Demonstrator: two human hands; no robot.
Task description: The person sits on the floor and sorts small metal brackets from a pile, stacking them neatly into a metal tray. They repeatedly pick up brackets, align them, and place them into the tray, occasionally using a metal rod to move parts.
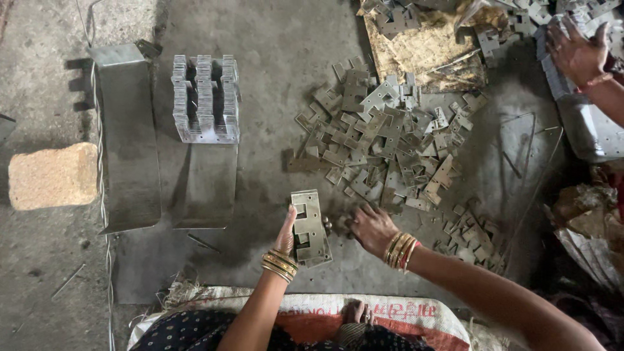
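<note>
The left hand (286, 232) grips a small stack of notched metal plates (309, 229) upright on the grey floor (273, 39), while the right hand (372, 229), fingers curled, touches the scattered plate pile (383, 146) beside it.

Co-worker's hand (575, 49) and metal tray (595, 133) cut off at right edge.

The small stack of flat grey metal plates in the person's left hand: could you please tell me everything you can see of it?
The small stack of flat grey metal plates is a neat bundle of thin, dull stamped pieces with rectangular cut-outs, edges roughly aligned. It lies nearly flat, long side pointing away from the person, just above the grey concrete floor. The left hand grips its left edge with the thumb on top; the right hand is beside it, fingers near its right edge, contact unclear. The loose pile of similar metal pieces lies beyond.
</note>
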